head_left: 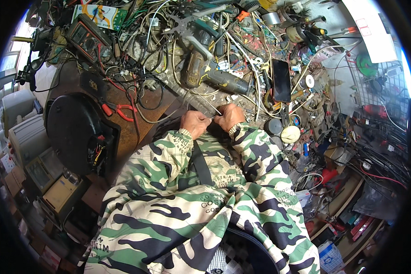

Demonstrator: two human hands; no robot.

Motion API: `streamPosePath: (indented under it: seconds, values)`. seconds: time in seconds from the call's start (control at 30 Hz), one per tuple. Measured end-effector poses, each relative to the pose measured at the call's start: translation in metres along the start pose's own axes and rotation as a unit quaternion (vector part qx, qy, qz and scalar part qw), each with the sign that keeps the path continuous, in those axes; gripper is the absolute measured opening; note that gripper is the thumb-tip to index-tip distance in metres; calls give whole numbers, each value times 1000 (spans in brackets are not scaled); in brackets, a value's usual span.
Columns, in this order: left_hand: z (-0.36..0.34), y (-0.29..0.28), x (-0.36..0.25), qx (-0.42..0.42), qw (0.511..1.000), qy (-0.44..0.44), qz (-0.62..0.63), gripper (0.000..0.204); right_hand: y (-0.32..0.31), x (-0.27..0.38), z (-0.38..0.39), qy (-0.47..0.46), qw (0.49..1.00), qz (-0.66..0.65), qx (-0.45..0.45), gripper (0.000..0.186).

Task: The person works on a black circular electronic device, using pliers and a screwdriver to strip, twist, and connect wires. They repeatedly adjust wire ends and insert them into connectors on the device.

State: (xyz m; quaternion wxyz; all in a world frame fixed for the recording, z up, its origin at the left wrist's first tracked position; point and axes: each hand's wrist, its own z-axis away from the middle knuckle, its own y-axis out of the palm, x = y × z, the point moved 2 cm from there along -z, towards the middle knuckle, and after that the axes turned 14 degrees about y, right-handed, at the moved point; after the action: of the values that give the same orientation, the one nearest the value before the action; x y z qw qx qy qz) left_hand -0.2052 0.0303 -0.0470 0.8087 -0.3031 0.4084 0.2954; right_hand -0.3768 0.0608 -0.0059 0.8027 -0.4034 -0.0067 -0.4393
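My left hand (196, 124) and my right hand (229, 117) meet close in front of my body at the near edge of the cluttered bench. Both have their fingers pinched together, thumbs toward each other. A thin pale wire (204, 101) runs from the bench down to the fingertips, where its end is mostly hidden. Just beyond the hands lies a yellow-and-black cordless power tool (214, 75). Pliers with red handles (123, 112) rest on a brown board to the left. A dark round cap (274, 126) and a pale round lid (290, 134) sit right of my right hand.
A multimeter (85, 39) with red and black leads stands at the far left. The black plastic housing (75, 132) shows exposed wires. A smartphone (281, 81) and a small white spool (309, 81) lie at right. Tangled cables cover the bench; crowded shelves (360, 228) are at lower right.
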Motion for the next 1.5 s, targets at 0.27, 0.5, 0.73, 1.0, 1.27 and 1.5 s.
streamPosePath:
  seconds: [0.27, 0.5, 0.73, 1.0, 1.27, 1.5]
  values:
    - [0, 2, -7, -2, 997, -67, -24, 36, -1, 9, 3, 41, 998, 37, 1, 29]
    - [-6, 3, 4, 2, 996, -78, -49, 41, -8, -9, 10, -2, 999, -49, 3, 30]
    - [-10, 3, -10, 52, 992, -99, -52, 46, -51, -17, 97, 51, 985, -165, 28, 20]
    - [-10, -3, -9, 61, 990, -110, -64, 46, -52, -6, 148, 20, 986, 42, -161, 21]
    - [-10, -3, -10, 66, 989, -117, -63, 46, -41, -1, 149, 9, 991, 16, -133, 30]
    - [-10, -4, -12, 61, 989, -121, -61, 45, -36, 0, 145, 3, 993, 10, -117, 31]
